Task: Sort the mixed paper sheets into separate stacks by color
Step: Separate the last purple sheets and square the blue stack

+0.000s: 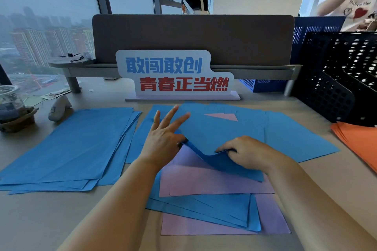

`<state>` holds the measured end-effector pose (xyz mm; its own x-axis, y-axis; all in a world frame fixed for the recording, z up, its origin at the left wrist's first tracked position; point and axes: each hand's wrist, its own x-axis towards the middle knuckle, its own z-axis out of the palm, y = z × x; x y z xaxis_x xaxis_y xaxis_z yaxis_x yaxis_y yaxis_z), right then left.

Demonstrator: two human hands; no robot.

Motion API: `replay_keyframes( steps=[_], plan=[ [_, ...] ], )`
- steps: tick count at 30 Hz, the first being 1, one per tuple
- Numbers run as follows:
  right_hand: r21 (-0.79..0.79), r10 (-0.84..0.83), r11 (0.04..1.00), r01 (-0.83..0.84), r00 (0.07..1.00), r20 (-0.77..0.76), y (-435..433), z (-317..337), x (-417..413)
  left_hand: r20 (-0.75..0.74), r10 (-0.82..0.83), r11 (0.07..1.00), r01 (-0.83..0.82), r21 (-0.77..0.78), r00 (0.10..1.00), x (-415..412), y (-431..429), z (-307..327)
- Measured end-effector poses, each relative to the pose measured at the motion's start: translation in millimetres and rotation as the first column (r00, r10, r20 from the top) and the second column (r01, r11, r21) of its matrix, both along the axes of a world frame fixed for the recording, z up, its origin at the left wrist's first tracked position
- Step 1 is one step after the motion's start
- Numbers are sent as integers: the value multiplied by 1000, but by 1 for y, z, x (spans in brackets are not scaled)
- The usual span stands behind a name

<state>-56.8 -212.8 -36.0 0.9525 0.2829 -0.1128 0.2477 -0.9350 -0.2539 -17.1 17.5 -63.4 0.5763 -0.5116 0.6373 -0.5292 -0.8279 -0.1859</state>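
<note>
A mixed pile of blue and pink sheets [206, 206] lies in the middle of the table. My left hand [163, 138] pinches the lifted near-left corner of a blue sheet [220, 134] between thumb and forefinger, its other fingers spread straight. My right hand [246, 152] grips the same sheet's curled near edge. Pink sheets [204, 179] show underneath the raised part. A stack of blue sheets [69, 149] lies to the left, and an orange stack [359, 140] lies at the right edge.
A white sign with blue and red characters [175, 75] stands behind the pile. Black and blue mesh crates [336, 75] fill the far right. A white device [59, 108] and a glass jar [12, 104] sit far left. Two people are beyond the divider.
</note>
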Motion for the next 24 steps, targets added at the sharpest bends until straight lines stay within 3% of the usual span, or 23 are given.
replay_keyframes(
  steps=[4,7,13,16,18,20,22,23,24],
  plan=[
    [27,-1,1000,1,1000,-14,2,7,-6,32,0,1000,1,-11,999,8,4,-6],
    [-66,-4,998,6,1000,24,9,6,-10,89,35,995,-27,-92,995,9,4,-8],
    [-36,-207,972,233,915,347,15,1,0,257,141,961,-70,-266,956,9,5,-5],
    [43,-239,967,251,837,491,16,11,2,277,229,878,-75,-473,933,6,6,4],
    [186,-236,970,157,794,561,24,21,2,100,338,664,-162,-730,936,1,11,15],
    [450,-302,892,49,806,509,39,34,1,-282,251,298,-351,-888,926,-2,24,30],
    [710,-347,703,34,888,302,59,45,5,-491,-129,-15,-496,-868,862,-1,41,36],
    [798,-330,600,60,927,179,71,47,8,-487,-354,-113,-553,-825,799,-1,51,37],
    [864,-295,494,101,954,57,84,48,12,-451,-545,-146,-610,-779,706,-4,61,38]
  ],
)
